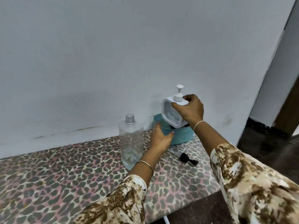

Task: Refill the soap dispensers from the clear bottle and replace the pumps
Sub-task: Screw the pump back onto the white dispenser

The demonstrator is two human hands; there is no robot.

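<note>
A white square soap dispenser (169, 113) with its white pump (178, 92) in place hangs tilted above a teal basket (181, 136). My right hand (189, 109) grips the dispenser's top right corner. My left hand (160, 138) holds the basket's near left rim, fingers curled over the edge. To the left stands the clear bottle (131, 143), upright, uncapped, with only a little liquid at the bottom. A black pump (187, 158) with a clear tube lies on the table in front of the basket.
The table (56, 172) carries a leopard-print cloth and stands against a pale wall (113, 54). Its front edge runs at the lower right, with dark floor (265, 143) and a doorway beyond. Something dark lies inside the basket, mostly hidden.
</note>
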